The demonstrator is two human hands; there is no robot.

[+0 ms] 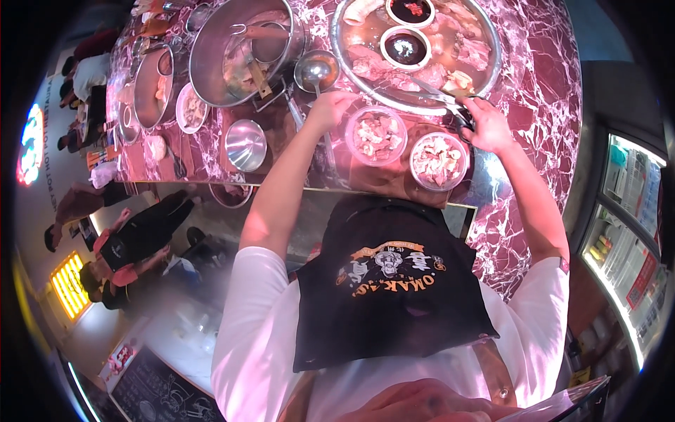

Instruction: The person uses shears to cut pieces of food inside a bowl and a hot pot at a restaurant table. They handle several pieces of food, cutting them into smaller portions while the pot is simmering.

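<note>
My right hand [488, 126] grips black-handled scissors [445, 97], whose metal blades point left over the near rim of a large round metal tray [494, 68]. Pieces of meat [472, 53] lie in liquid in that tray, around two white-rimmed bowls of dark sauce [405, 48]. My left hand [332, 109] is left of the scissors, above a ladle [316, 71] handle, fingertips drawn together. Whether anything is pinched there is too small to tell. Below and between my hands stand two round plastic tubs of cut meat, a left tub [376, 136] and a right tub [439, 161].
Left of my hands stand a deep metal pot [203, 63] with strainers inside, an empty steel bowl [246, 145] and a smaller tub of meat [191, 108]. Another metal pot [153, 89] is farther left. Several people, one in a dark apron [142, 240], are beyond the marble-patterned counter [532, 105].
</note>
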